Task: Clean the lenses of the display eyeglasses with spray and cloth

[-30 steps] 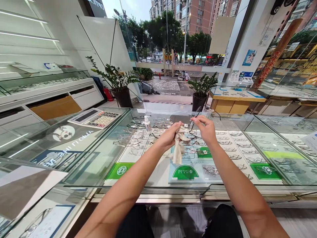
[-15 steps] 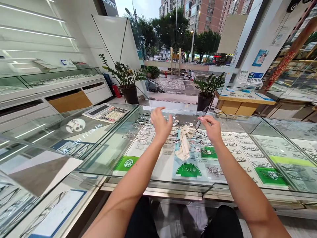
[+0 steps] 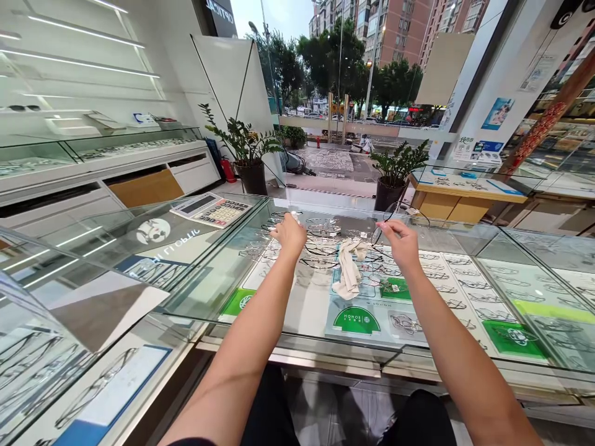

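Note:
My right hand (image 3: 403, 244) pinches a pair of eyeglasses (image 3: 375, 234) by the rim, raised above the glass counter. The frame is dark and thin, with one temple reaching to the right. My left hand (image 3: 289, 235) is over the left rows of eyeglasses (image 3: 320, 228), its fingers bent and closed at the tips. A small white bit shows at its fingers, too small to name. A crumpled beige cloth (image 3: 349, 269) lies on the counter between my hands, beside more eyeglasses.
A calculator (image 3: 214, 209) lies on the left part of the glass counter (image 3: 288, 341). Rows of eyeglasses (image 3: 469, 279) and a green card (image 3: 514, 339) show on the right. Two potted plants (image 3: 253, 176) stand beyond the counter, before the window.
My left hand has turned and lowered, its spread fingers now bent together over the left eyeglasses. My right hand still holds its eyeglasses. The view has shifted slightly.

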`<state>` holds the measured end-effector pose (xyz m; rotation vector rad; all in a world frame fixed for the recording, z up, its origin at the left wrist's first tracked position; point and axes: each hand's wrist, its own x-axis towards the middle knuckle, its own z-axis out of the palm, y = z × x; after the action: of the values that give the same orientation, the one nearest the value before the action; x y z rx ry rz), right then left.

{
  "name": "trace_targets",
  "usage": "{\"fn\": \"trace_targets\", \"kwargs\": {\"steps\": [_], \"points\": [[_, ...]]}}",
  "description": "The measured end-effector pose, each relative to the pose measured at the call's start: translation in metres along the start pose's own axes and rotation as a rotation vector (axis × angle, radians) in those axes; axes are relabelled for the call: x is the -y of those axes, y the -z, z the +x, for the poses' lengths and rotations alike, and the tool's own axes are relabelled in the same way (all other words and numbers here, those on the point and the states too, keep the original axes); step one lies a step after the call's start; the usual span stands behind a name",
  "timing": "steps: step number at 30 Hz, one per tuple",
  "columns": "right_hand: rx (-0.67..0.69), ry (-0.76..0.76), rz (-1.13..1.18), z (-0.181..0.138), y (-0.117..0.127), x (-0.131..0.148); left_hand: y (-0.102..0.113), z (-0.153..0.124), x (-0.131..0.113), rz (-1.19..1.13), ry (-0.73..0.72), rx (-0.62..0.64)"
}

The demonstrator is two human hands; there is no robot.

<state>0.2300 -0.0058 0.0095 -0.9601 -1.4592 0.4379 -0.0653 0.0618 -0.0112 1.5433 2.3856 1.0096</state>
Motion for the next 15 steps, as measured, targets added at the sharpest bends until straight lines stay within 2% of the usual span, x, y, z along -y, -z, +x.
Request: {"fn": "trace_targets", "kwargs": {"steps": [3, 5, 7, 10, 15], "points": [[0.001, -0.008, 0.005, 0.000, 0.001, 0.001, 0.006, -0.002, -0.004, -0.149, -0.085, -0.145], [-0.001, -0.009, 0.014, 0.000, 0.002, 0.002, 0.011, -0.003, -0.008, -0.388, -0.209, -0.225], [0.000, -0.006, 0.023, 0.000, 0.002, 0.003, 0.014, -0.004, -0.013, -0.701, -0.361, -0.203], [0.015, -0.016, 0.028, 0.000, 0.002, 0.005, 0.015, -0.008, -0.022, -1.103, -0.464, 0.031], [0.056, -0.066, 0.048, -0.003, -0.001, 0.011, 0.016, -0.029, -0.039, -1.391, -0.349, 0.488]]}}
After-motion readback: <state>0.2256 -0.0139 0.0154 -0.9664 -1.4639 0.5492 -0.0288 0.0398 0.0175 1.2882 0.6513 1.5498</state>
